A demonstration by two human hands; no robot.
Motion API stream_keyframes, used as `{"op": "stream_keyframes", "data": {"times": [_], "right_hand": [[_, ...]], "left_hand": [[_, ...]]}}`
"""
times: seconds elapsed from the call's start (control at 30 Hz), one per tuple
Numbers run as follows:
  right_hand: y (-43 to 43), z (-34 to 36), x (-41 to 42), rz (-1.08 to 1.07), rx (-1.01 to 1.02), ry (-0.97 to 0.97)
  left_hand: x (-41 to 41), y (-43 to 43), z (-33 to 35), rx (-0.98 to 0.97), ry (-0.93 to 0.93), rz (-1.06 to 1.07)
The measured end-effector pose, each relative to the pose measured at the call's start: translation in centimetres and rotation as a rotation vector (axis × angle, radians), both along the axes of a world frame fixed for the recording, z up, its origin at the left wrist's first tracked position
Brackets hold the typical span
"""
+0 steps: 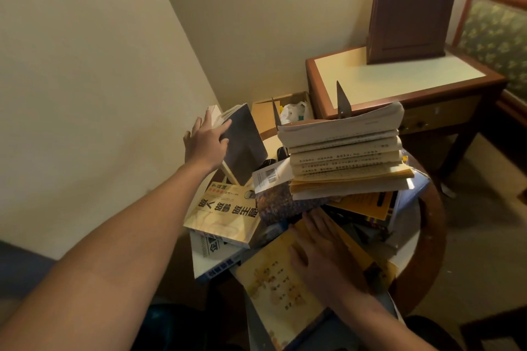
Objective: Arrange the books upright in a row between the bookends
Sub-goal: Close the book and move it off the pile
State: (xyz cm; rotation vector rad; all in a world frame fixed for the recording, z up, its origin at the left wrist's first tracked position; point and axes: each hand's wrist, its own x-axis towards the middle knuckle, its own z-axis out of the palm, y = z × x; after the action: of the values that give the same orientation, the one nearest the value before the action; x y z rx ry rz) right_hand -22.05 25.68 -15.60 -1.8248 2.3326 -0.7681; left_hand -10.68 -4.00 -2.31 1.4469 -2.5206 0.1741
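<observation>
A grey-covered book [245,145] stands tilted at the table's far left, and my left hand [206,142] holds its top edge with thumb on the cover. Two thin metal bookend blades rise behind: one [276,114] beside the grey book, another [343,102] behind a tall stack of flat books [345,151]. My right hand [328,253] rests flat with straight fingers on a yellow book [276,285] at the near edge. A cream book with large black characters [225,214] lies flat on other books at the front left.
The round wooden table [433,236] is crowded with books lying flat. Behind it are an open cardboard box [285,108] and a brown side table [399,80] carrying a dark wooden box [410,14]. A wall runs along the left.
</observation>
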Motion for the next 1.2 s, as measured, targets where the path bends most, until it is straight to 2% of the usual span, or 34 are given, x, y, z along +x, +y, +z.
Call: {"op": "stream_keyframes", "data": {"times": [0.13, 0.6, 0.7, 0.83, 0.9, 1.03, 1.2], "right_hand": [[0.0, -0.2, 0.0, 0.004, 0.030, -0.015], [0.1, 0.1, 0.0, 0.028, 0.042, -0.083], [0.4, 1.1, -0.4, 0.079, 0.038, -0.163], [2.5, 4.5, -1.0, 0.008, -0.128, -0.421], [3.2, 5.5, -1.7, -0.114, -0.216, -0.408], [4.4, 7.1, -4.1, -0.326, -0.340, -0.441], [5.1, 8.9, -6.2, -0.433, -0.265, -0.576]], "left_hand": [[0.2, 0.6, 0.6, -0.032, -0.035, -0.060], [1.1, 3.5, 2.2, -0.039, 0.035, -0.173], [0.8, 5.4, 2.7, -0.033, 0.092, -0.210], [-0.6, 8.8, 3.4, -0.062, 0.196, -0.365], [-1.7, 10.3, 3.6, -0.103, 0.234, -0.489], [-4.8, 12.6, 3.9, -0.151, 0.119, -0.684], [-8.5, 13.6, 4.8, -0.037, -0.080, -0.700]]}}
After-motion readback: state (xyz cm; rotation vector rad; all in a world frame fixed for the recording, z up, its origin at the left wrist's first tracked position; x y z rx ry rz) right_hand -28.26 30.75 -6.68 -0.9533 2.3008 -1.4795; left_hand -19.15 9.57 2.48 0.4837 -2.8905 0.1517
